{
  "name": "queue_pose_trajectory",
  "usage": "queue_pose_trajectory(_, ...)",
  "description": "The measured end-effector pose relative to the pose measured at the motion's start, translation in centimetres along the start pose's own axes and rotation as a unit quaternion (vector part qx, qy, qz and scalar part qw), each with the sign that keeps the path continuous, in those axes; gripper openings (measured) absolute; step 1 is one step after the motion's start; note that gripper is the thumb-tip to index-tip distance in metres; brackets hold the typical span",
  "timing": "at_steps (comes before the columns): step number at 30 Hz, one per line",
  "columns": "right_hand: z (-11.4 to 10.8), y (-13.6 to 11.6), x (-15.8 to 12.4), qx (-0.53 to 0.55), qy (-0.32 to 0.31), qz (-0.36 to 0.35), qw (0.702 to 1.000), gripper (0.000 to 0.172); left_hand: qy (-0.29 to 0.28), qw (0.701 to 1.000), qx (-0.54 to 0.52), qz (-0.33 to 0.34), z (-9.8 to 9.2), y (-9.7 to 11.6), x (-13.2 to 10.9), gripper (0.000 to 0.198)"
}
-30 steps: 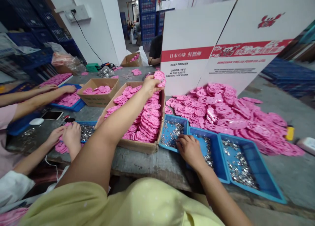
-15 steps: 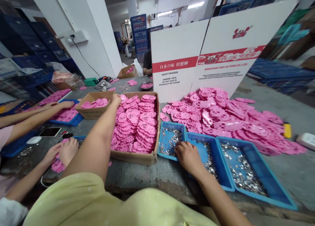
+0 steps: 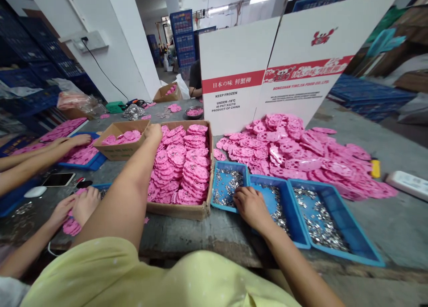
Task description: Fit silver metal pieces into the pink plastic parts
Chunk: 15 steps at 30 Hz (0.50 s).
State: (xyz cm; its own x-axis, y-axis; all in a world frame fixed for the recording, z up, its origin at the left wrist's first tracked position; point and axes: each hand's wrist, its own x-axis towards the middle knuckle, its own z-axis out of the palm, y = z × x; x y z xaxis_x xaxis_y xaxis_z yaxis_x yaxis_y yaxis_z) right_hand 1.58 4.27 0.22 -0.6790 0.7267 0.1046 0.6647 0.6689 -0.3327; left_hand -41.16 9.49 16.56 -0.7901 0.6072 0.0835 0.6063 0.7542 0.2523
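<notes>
My left hand (image 3: 153, 131) is at the back left corner of a cardboard box (image 3: 187, 212), with its fingers curled down and mostly hidden. Whatever it may hold there does not show. Inside the box, pink cartoon-face pieces (image 3: 195, 171) stand in stacked columns. My right hand (image 3: 250, 205) rests over the adjoining rims of the small left blue tray (image 3: 224, 206) and the middle blue tray (image 3: 267, 193). Its fingers are loosely bent and slightly apart, with nothing visible in them. Small shiny metal parts (image 3: 230, 182) are scattered in the left tray.
A larger blue tray (image 3: 363, 250) of metal parts stands on the right. Behind the trays lies a heap of loose pink pieces (image 3: 301, 153), backed by a white carton panel (image 3: 239, 53). A co-worker's hands (image 3: 75, 211) handle pink pieces at left; another person's arms (image 3: 43, 153) reach in there.
The view has shifted slightly, so the scene sits a little further left and up. My left hand has moved slightly left at the box's corner; my right hand stays at the tray rims.
</notes>
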Motion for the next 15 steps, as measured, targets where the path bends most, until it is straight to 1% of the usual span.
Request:
queue_pose_trajectory(1, -0.3, -0.2, 0.1, 0.003, -0.010, 0.007, 1.000, 0.024, 0.006, 1.000, 0.012, 0.015, -0.4, 0.2, -0.3, 0.022)
queue_pose_trajectory(3, -0.8, -0.6, 0.2, 0.013, -0.026, 0.020, 0.999, 0.024, 0.019, 0.998, 0.037, 0.055, -1.2, 0.9, -1.3, 0.026)
queue_pose_trajectory(5, -1.1, -1.1, 0.3, 0.030, -0.038, 0.034, 0.998, 0.023, 0.027, 0.993, 0.046, 0.101, -2.0, 2.3, -2.8, 0.034)
queue_pose_trajectory(7, -1.4, -1.4, 0.4, 0.056, -0.041, 0.049, 0.996, 0.024, 0.033, 0.987, 0.038, 0.152, -2.6, 4.2, -4.9, 0.044)
queue_pose_trajectory(8, -1.7, -1.4, 0.5, 0.070, -0.042, 0.057, 0.995, 0.024, 0.037, 0.983, 0.028, 0.180, -2.9, 5.2, -6.3, 0.047)
queue_pose_trajectory(10, -2.6, -1.0, 0.7, 0.099, -0.042, 0.064, 0.992, 0.026, 0.045, 0.966, -0.026, 0.252, -3.3, 7.2, -9.6, 0.047)
queue_pose_trajectory(11, -3.4, -0.5, 0.9, 0.111, -0.038, 0.063, 0.991, 0.027, 0.032, 0.954, -0.054, 0.292, -3.4, 8.1, -11.4, 0.046)
queue_pose_trajectory(13, -5.5, 1.0, 1.4, 0.121, -0.012, 0.067, 0.990, 0.028, 0.005, 0.924, -0.109, 0.366, -3.7, 9.6, -15.2, 0.042)
queue_pose_trajectory(14, -6.7, 2.1, 1.8, 0.113, 0.007, 0.079, 0.990, 0.029, -0.010, 0.910, -0.131, 0.394, -3.7, 10.3, -16.9, 0.040)
queue_pose_trajectory(15, -8.0, 3.3, 2.3, 0.094, 0.024, 0.107, 0.990, 0.031, -0.024, 0.896, -0.154, 0.415, -3.7, 11.0, -18.5, 0.038)
